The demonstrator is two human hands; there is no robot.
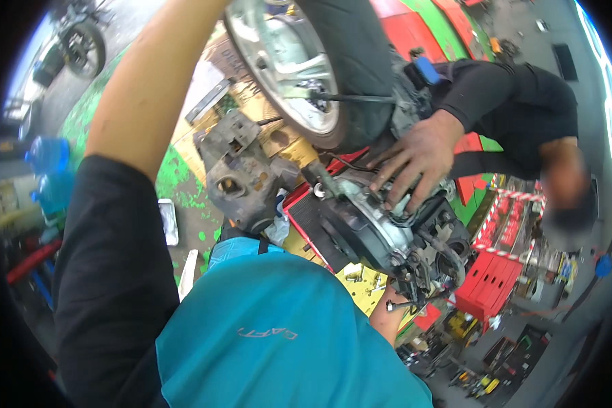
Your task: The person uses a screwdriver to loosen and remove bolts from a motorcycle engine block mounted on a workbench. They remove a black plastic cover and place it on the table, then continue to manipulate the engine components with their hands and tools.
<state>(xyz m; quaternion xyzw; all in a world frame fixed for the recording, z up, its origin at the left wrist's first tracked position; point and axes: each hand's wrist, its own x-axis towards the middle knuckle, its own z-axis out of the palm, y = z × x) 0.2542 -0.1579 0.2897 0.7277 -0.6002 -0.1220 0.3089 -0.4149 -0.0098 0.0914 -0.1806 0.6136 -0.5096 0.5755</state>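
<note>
My left arm (146, 81) stretches up past the top edge, so my left hand is out of view. It passes left of a wheel with a black tyre (357, 75) and pale spoked rim. My right forearm (386, 318) shows below a greasy scooter engine (381, 228); its hand is hidden by the engine, fingers unseen. Opposite me a co-worker in a black sleeve rests a hand (421, 160), fingers spread, on top of the engine. A dirty grey plastic housing (234, 180) lies left of the engine, beside a red-edged black panel (306, 224).
Loose bolts lie on a yellow surface (364, 292) under the engine. A red tool chest (488, 285) stands at right, near striped-edged shelving (506, 221). Blue water jugs (49, 155) and a parked motorcycle (81, 49) are at left. A pale flat tray (168, 222) sits on the green-patched floor.
</note>
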